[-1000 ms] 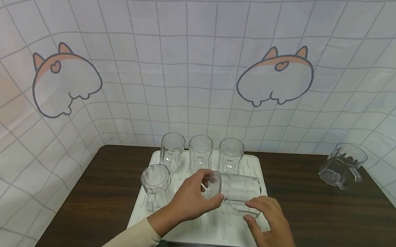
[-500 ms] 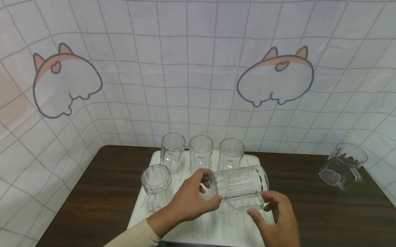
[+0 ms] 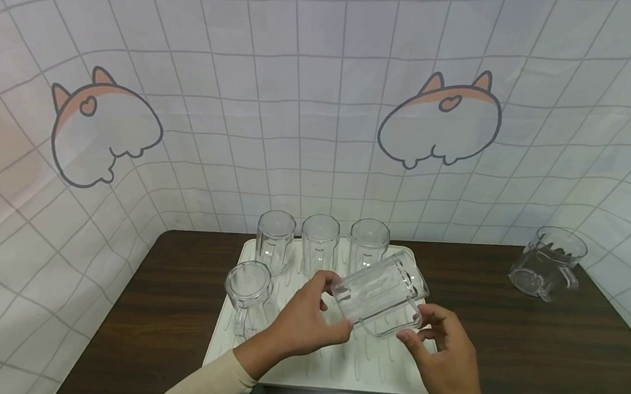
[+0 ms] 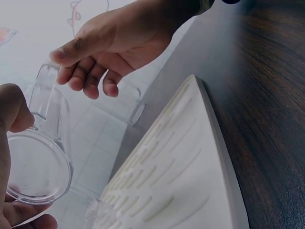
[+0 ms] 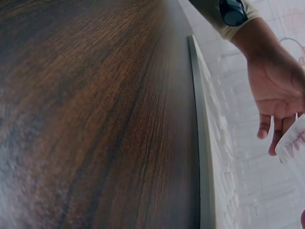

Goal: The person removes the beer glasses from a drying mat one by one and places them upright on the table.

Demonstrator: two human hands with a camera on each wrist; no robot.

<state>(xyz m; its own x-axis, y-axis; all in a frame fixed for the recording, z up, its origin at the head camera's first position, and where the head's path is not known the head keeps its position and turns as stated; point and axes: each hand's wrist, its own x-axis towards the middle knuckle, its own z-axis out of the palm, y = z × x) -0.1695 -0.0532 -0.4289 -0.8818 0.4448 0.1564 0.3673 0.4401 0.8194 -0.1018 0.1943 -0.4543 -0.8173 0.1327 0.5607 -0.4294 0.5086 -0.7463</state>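
Tilted above the tray, a clear glass mug [image 3: 377, 288] lies almost sideways between my two hands. My left hand [image 3: 306, 320] grips its left end, thumb below and fingers at the far side. At the handle, on the lower right, my right hand [image 3: 442, 349] pinches with thumb and forefinger. The left wrist view shows that right hand [image 4: 114, 38] with its thumb at the top of the handle [image 4: 45, 90] and the other fingers loosely bent. Under the hands lies a white ribbed draining tray [image 3: 335, 372].
Along the tray's back edge stand three glass mugs, the left one [image 3: 275, 240], the middle one [image 3: 320, 244] and the right one [image 3: 368, 244]. Another mug [image 3: 248, 290] stands at the tray's left. One more mug [image 3: 546, 264] is at the far right of the dark wooden table [image 3: 504, 348].
The held mug has swung so its right end points up and away. My right hand has come from beside the mug to its handle, while the left hand stays nearly in place.
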